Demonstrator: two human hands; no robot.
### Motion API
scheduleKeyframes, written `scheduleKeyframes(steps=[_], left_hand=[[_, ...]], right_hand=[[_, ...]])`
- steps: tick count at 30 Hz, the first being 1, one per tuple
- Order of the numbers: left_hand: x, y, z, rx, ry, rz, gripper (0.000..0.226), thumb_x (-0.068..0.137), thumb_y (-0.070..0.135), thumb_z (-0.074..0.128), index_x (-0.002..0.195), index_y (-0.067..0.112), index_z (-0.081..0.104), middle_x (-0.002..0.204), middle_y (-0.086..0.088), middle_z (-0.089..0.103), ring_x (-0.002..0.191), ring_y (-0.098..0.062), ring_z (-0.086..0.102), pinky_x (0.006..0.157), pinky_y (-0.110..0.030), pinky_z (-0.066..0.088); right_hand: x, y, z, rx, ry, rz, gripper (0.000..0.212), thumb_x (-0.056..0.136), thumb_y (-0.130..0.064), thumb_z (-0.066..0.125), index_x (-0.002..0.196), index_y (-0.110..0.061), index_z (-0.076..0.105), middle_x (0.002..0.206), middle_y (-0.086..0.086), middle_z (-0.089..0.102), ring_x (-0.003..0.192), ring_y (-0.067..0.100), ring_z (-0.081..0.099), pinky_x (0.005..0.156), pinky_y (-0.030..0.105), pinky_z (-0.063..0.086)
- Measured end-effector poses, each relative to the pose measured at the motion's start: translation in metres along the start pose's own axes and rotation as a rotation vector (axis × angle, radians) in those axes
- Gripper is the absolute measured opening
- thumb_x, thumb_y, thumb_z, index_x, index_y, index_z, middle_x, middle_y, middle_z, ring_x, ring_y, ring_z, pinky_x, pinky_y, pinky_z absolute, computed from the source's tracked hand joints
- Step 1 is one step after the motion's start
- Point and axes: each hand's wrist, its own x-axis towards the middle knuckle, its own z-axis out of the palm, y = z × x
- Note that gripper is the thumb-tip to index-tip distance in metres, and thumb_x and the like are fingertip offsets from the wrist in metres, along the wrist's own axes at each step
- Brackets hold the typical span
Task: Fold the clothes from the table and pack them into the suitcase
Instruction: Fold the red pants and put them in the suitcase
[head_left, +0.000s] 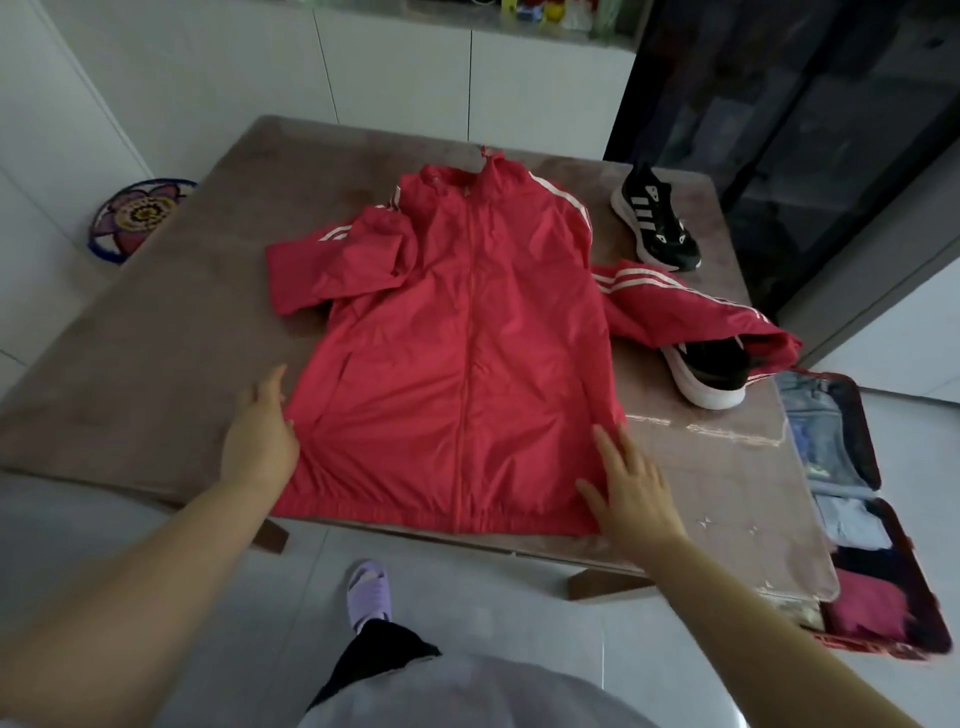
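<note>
Jacket, red, lies flat mid-frame on worktop. Left hand and right hand touch its lower sides, fingers straight. Sleeve covers one sneaker; second sneaker upper right. Suitcase open, lower right.

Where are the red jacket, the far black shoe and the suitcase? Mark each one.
red jacket (405, 364), head view, on the front panel beside the zip.
far black shoe (649, 213), head view, on its striped side.
suitcase (871, 447), head view, on its red outer rim.
</note>
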Motion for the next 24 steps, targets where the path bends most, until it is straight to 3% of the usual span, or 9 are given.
scheduleKeyframes(steps=[2,4,7,9,12,16,17,20,24], left_hand=[[0.007,-0.003,0.001,0.053,0.007,-0.01,0.068,0.078,-0.013,0.053,0.141,0.009,0.036,0.125,-0.026,0.047,0.105,-0.046,0.053,0.087,-0.052,0.043],[0.017,-0.006,-0.001,0.126,-0.001,-0.018,0.07,0.076,-0.012,0.053,0.141,0.01,0.037,0.127,-0.026,0.046,0.104,-0.048,0.052,0.089,-0.054,0.043],[0.03,-0.006,0.003,0.258,-0.034,0.074,0.07,0.077,-0.002,0.062,0.142,0.012,0.039,0.125,-0.027,0.048,0.106,-0.049,0.05,0.098,-0.058,0.035],[0.032,-0.001,0.013,0.325,-0.094,0.274,0.068,0.08,0.015,0.067,0.142,0.016,0.04,0.13,-0.022,0.05,0.113,-0.048,0.048,0.105,-0.062,0.022],[0.03,0.017,0.033,0.396,-0.218,0.583,0.062,0.085,0.043,0.042,0.144,0.026,0.033,0.14,-0.009,0.048,0.127,-0.038,0.045,0.106,-0.059,0.018],[0.035,0.024,0.05,0.52,-0.471,0.636,0.078,0.075,0.059,-0.001,0.149,0.034,0.004,0.158,0.004,0.012,0.145,-0.022,0.011,0.112,-0.049,-0.009],[0.039,0.02,0.052,0.518,-0.499,0.661,0.08,0.075,0.06,-0.001,0.149,0.033,0.008,0.158,0.004,0.014,0.145,-0.021,0.013,0.112,-0.048,-0.01],[0.061,0.007,0.045,0.534,-0.427,0.842,0.06,0.084,0.051,0.028,0.139,0.027,0.04,0.135,0.001,0.055,0.123,-0.021,0.053,0.11,-0.048,0.009],[0.13,0.0,0.016,0.403,-0.335,0.766,0.058,0.086,0.044,0.034,0.14,0.022,0.037,0.132,-0.004,0.057,0.123,-0.026,0.053,0.108,-0.057,0.018]], right_hand=[[-0.004,-0.002,0.014,-0.109,-0.07,-0.068,0.089,0.075,-0.079,0.001,0.147,-0.028,-0.008,0.159,0.009,-0.001,0.145,0.032,0.008,0.117,0.042,0.0],[-0.002,-0.001,0.022,-0.178,-0.074,-0.052,0.099,0.061,-0.084,-0.023,0.144,-0.031,-0.011,0.159,0.008,-0.007,0.146,0.033,-0.002,0.113,0.044,-0.009],[0.008,-0.018,0.021,-0.157,-0.028,-0.043,0.088,0.077,-0.079,-0.01,0.148,-0.03,0.007,0.158,0.009,0.001,0.144,0.036,0.008,0.11,0.05,-0.005],[0.02,-0.039,0.014,-0.17,-0.003,-0.094,0.083,0.082,-0.075,-0.005,0.149,-0.03,0.013,0.158,0.009,0.007,0.143,0.035,0.015,0.109,0.051,-0.001],[0.041,-0.079,0.007,-0.148,-0.04,-0.192,0.092,0.07,-0.082,-0.01,0.148,-0.034,-0.003,0.159,0.003,-0.008,0.146,0.03,-0.002,0.107,0.044,-0.018],[0.065,-0.112,0.021,-0.169,-0.154,-0.247,0.105,0.059,-0.086,-0.016,0.149,-0.034,-0.008,0.159,0.004,-0.013,0.146,0.027,-0.009,0.102,0.039,-0.023],[0.067,-0.114,0.027,-0.172,-0.183,-0.249,0.108,0.054,-0.083,-0.024,0.149,-0.034,-0.01,0.159,0.004,-0.013,0.146,0.026,-0.009,0.103,0.039,-0.022],[0.068,-0.113,0.041,-0.138,-0.214,-0.215,0.105,0.05,-0.082,-0.033,0.142,-0.033,-0.019,0.155,-0.001,-0.019,0.146,0.025,-0.009,0.105,0.038,-0.02],[0.083,-0.135,0.034,-0.047,-0.124,-0.145,0.093,0.062,-0.083,-0.023,0.142,-0.036,-0.013,0.159,0.002,-0.004,0.147,0.023,-0.002,0.106,0.034,-0.022]])
